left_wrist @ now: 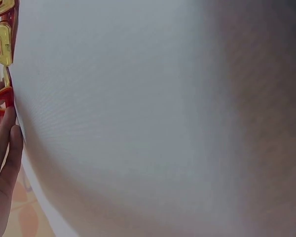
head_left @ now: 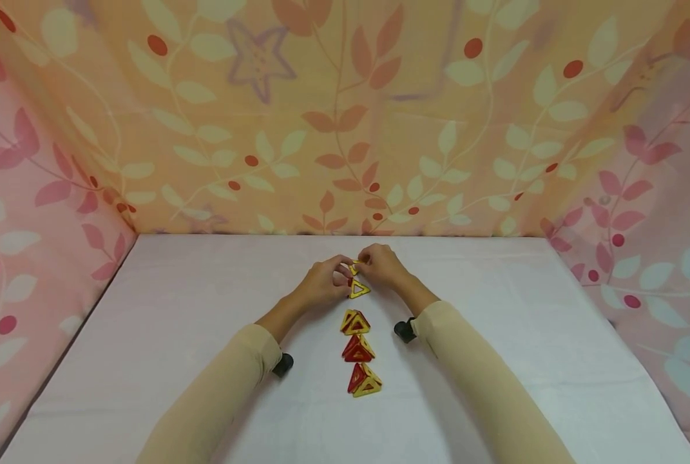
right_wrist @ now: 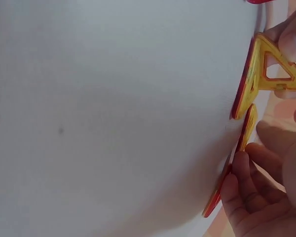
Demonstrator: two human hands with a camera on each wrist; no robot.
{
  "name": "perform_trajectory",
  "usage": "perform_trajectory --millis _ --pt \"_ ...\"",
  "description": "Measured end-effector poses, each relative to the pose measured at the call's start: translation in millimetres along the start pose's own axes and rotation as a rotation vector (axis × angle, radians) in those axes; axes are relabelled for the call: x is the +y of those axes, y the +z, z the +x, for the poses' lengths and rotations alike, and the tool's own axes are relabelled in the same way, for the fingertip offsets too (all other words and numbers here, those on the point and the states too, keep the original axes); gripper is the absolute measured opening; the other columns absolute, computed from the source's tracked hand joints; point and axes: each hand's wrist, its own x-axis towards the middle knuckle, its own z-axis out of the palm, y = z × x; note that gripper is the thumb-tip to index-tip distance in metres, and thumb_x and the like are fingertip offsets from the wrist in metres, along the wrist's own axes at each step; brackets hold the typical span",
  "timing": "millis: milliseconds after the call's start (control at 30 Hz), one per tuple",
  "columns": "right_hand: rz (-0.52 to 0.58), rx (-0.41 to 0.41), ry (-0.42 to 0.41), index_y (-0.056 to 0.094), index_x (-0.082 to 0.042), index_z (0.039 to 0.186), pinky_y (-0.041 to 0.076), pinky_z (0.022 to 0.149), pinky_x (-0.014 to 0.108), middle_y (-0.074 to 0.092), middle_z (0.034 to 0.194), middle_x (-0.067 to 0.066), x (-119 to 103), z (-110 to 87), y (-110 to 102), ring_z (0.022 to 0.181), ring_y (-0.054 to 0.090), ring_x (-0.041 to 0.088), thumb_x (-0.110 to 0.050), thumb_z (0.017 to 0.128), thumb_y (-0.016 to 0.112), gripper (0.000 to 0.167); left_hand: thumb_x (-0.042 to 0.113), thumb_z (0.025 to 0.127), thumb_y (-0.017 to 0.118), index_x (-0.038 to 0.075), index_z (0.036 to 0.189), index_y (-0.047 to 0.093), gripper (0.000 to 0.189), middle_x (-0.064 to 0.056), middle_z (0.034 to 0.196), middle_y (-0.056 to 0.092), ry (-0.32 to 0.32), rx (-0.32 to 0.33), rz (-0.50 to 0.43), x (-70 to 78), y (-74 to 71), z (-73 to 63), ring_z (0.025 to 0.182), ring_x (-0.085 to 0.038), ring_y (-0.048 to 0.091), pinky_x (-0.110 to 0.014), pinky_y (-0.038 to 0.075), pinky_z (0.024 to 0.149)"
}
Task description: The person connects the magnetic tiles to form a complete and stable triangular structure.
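Note:
Toward the far side of the table, my left hand (head_left: pixel 324 281) holds a triangular magnetic tile standing on edge, its yellow face (right_wrist: pixel 261 85) beside a thumb in the right wrist view. A red tile (left_wrist: pixel 9 96) shows at the left fingertips. My right hand (head_left: pixel 381 265) is just across from it, with curled fingers (right_wrist: pixel 240 170) and thumb pinching a yellow triangular tile (right_wrist: pixel 247 123) low against the table. A red tile (right_wrist: pixel 214 201) lies under those fingertips. In the head view, a yellow triangular tile (head_left: pixel 359 294) shows between the hands and the pyramids; the fingers partly hide the others.
Three small pyramids of red and yellow triangular tiles stand in a row toward me: a far one (head_left: pixel 354 321), a middle one (head_left: pixel 359 350) and a near one (head_left: pixel 364 381). A white cloth (head_left: pixel 205 277) covers the table. Patterned curtains (head_left: pixel 345 116) hang around its back and sides.

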Motion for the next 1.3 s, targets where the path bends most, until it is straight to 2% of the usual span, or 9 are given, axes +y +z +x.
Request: perform_trajectory --millis 333,567,767,967,1100,1300 --pt "-0.039 0.010 0.009 0.075 0.000 0.098 0.052 0.083 0.039 0.072 0.094 0.009 0.6 2.9 4.1 0.088 0.063 0.023 -0.015 0.092 0.071 0.018 0.000 0.084 0.076 0.004 0.129 0.056 0.050 -0.008 0.106 0.070 0.017 0.006 0.009 -0.4 -0.3 -0.6 0.092 -0.019 0.069 -0.033 0.055 0.086" --pt "-0.057 -0.002 -0.003 0.074 0.001 0.102 0.052 0.081 0.039 0.072 0.099 0.011 1.9 -0.6 0.5 0.086 0.061 0.022 -0.008 0.090 0.070 0.016 0.000 0.084 0.077 0.001 0.130 0.055 0.051 -0.010 0.107 0.070 0.031 0.009 0.015 -0.5 -0.6 -0.1 0.093 -0.019 0.069 -0.035 0.055 0.086" --pt "-0.053 -0.009 0.003 0.075 -0.001 0.100 0.051 0.083 0.039 0.071 0.097 0.008 2.2 -3.1 1.1 0.087 0.062 0.021 -0.018 0.092 0.071 0.019 0.000 0.084 0.077 0.002 0.130 0.056 0.051 -0.010 0.107 0.070 0.029 0.012 0.028 -1.1 -0.5 -0.3 0.093 -0.019 0.069 -0.036 0.055 0.088" --pt "-0.042 -0.015 0.030 0.075 -0.002 0.103 0.050 0.076 0.034 0.070 0.098 0.008 3.4 -5.4 0.0 0.082 0.058 0.020 -0.016 0.090 0.072 0.020 0.000 0.085 0.076 0.002 0.130 0.055 0.050 -0.010 0.108 0.070 0.039 0.009 0.018 -1.6 1.0 0.2 0.093 -0.019 0.069 -0.036 0.055 0.087" --pt "-0.041 -0.027 0.007 0.075 -0.001 0.104 0.048 0.074 0.033 0.068 0.097 0.008 4.3 -8.8 -2.5 0.081 0.057 0.019 -0.014 0.090 0.072 0.019 0.000 0.085 0.076 0.001 0.130 0.055 0.050 -0.009 0.109 0.070 0.026 0.012 0.023 -1.7 0.9 -0.4 0.094 -0.018 0.069 -0.036 0.055 0.088" --pt "-0.046 -0.030 -0.031 0.074 0.000 0.107 0.049 0.079 0.037 0.067 0.098 0.011 6.5 -13.2 -3.7 0.086 0.058 0.022 -0.011 0.090 0.071 0.020 0.000 0.086 0.075 0.001 0.131 0.055 0.050 -0.010 0.110 0.070 0.016 0.011 0.021 0.9 0.5 -1.9 0.095 -0.019 0.069 -0.036 0.055 0.088"
